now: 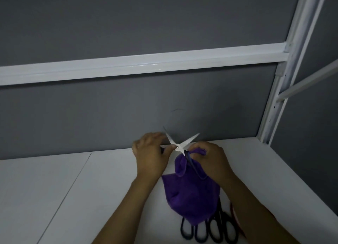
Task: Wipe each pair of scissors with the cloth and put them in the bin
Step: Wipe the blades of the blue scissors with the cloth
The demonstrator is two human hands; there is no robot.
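just above the far edge of the white table [73, 189], an open pair of scissors [177, 148] is held in the air, its blades crossed in an x and pointing away toward the grey back panel [128, 106]. the left hand [151, 152] has its fingers curled round one dark handle, thumb close to the pivot. the right hand [210, 159] pinches a bunched fold of the purple cloth [190, 198] just beside the pivot. the other handle slants down against the cloth, next to this hand. the rest of the cloth hangs toward the near right, partly hiding several black-handled scissors [215, 229] lying on the table.
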